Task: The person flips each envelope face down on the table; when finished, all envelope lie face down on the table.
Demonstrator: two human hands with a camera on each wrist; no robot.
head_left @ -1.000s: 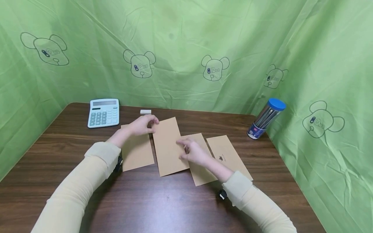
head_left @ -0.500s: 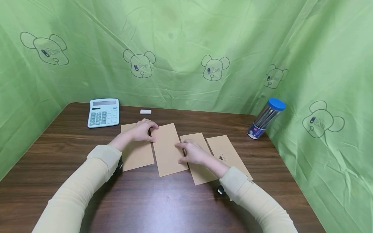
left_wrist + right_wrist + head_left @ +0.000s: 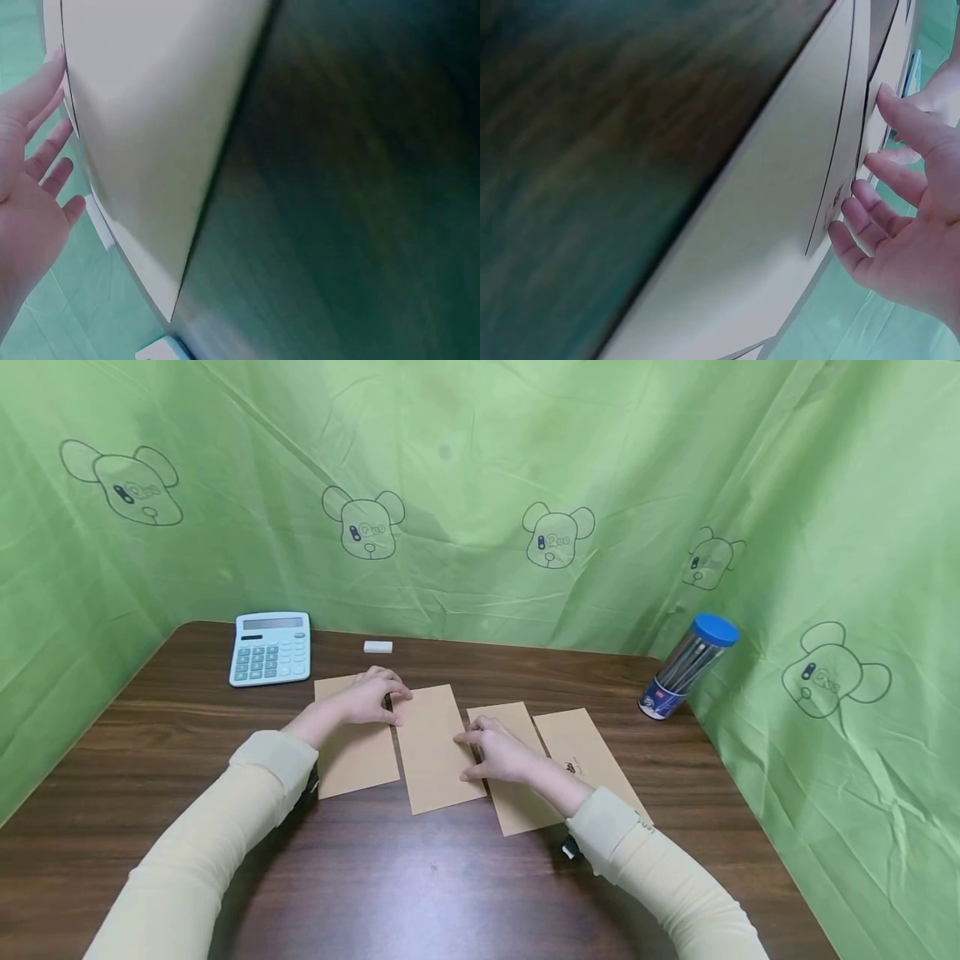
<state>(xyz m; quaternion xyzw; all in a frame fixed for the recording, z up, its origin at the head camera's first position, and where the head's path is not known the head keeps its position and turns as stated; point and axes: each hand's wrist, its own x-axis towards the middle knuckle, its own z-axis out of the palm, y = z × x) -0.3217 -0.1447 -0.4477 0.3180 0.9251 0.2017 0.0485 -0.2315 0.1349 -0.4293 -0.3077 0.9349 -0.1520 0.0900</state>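
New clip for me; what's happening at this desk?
A person has both hands at one brown paper rectangle on the desk: the left hand at its upper left edge, the right hand at its right edge. This middle paper lies in a row with three others, one to its left and two to its right, the outermost bearing a small dark print. A calculator lies behind, untouched.

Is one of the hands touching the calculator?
No, the left hand and the right hand are at opposite edges of a brown paper, and the calculator lies apart from both.
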